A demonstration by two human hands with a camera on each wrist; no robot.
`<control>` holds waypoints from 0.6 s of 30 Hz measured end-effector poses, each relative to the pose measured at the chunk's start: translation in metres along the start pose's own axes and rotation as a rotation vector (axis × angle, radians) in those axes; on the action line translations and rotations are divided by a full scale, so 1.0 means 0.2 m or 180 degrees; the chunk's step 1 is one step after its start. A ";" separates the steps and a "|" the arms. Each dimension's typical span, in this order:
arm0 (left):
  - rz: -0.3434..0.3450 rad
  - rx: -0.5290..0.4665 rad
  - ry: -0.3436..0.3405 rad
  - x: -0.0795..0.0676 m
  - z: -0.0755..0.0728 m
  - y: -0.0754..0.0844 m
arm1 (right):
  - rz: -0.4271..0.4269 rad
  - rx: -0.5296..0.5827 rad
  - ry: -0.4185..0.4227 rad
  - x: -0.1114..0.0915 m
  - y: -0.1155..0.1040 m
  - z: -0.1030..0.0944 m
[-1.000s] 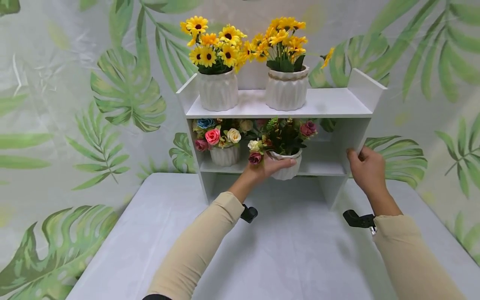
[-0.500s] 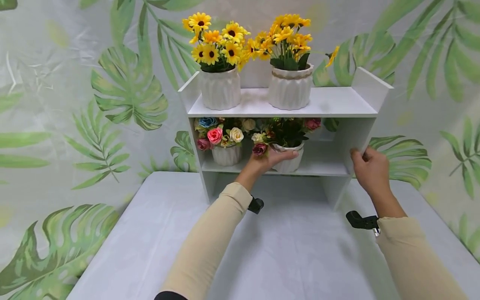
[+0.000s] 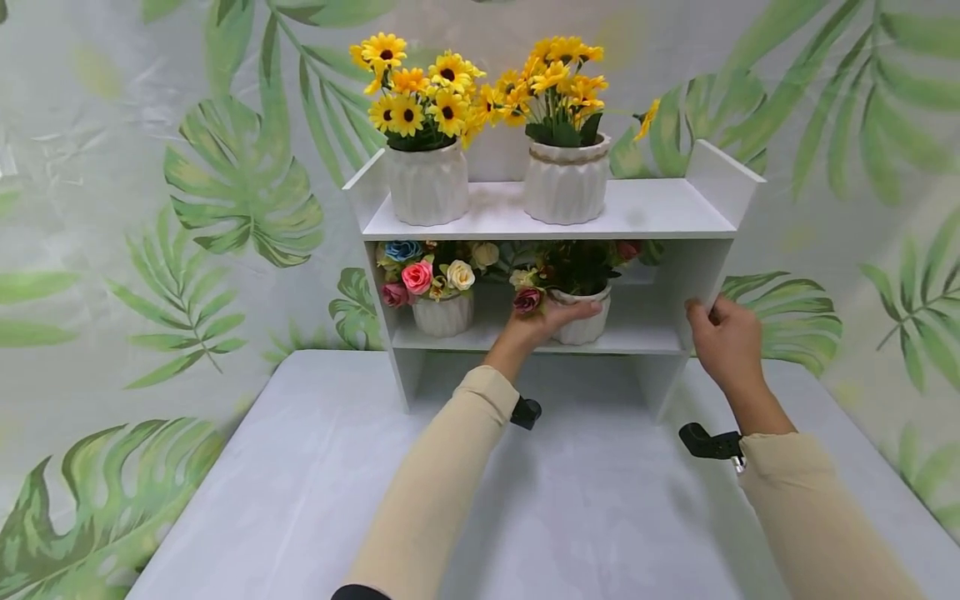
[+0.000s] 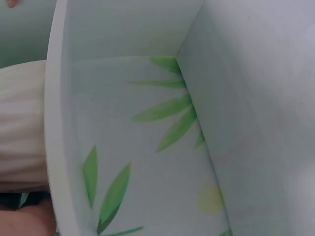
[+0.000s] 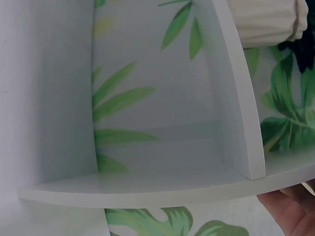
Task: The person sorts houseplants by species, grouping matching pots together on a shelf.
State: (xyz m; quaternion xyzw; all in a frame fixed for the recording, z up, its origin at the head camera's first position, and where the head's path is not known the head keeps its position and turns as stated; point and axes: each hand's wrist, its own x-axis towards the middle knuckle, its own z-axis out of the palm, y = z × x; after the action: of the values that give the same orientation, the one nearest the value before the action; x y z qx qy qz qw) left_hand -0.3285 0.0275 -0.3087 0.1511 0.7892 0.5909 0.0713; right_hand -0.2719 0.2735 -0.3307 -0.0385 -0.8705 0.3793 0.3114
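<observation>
On the middle tier of a white shelf unit (image 3: 660,207), my left hand (image 3: 537,327) grips a ribbed white flowerpot (image 3: 582,331) by its left side. The thumb lies across the pot's front; the fingers are hidden behind. Dark leaves and a few roses fill this pot, and a mauve rose (image 3: 528,300) hangs over the hand. In the left wrist view the pot (image 4: 22,128) shows partly behind the shelf board. With thumb and curled fingers, my right hand (image 3: 727,337) holds the front edge of the unit's right side panel (image 5: 211,191).
Left of the held pot stands another white pot (image 3: 444,315) of mixed roses. Two pots of yellow sunflowers (image 3: 427,185) stand on the top tier, close above. The unit rests on a white-covered table (image 3: 600,500) against a leaf-patterned backdrop (image 3: 240,192).
My left hand has pushed the pot from over the tier's front edge back into the tier, slightly rightward. The right hand keeps its hold on the side panel.
</observation>
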 end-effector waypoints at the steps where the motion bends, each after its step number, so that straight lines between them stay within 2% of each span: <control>1: -0.0013 0.0003 0.0020 0.00 0.00 -0.01 | 0.0019 0.0002 -0.0020 0.00 0.00 0.00; 6: -0.0067 0.0060 0.0058 -0.01 0.04 -0.04 | 0.0106 0.0053 -0.0025 0.01 0.00 0.00; 11: -0.0247 0.0142 0.0034 -0.02 0.05 -0.05 | 0.0163 0.0073 0.0044 0.01 0.00 0.00; 16: -0.0227 0.0133 0.0056 -0.01 0.04 -0.04 | 0.0202 0.0183 0.0251 0.02 -0.02 0.03; 18: -0.0186 -0.0013 0.0085 -0.01 0.04 -0.03 | 0.0204 0.0193 0.0248 0.02 -0.03 0.04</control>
State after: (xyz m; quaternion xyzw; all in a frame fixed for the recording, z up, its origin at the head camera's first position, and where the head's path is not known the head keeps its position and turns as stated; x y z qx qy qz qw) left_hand -0.3246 0.0334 -0.3168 0.1200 0.7930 0.5921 0.0783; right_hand -0.2787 0.2663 -0.3287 -0.0716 -0.8441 0.4135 0.3337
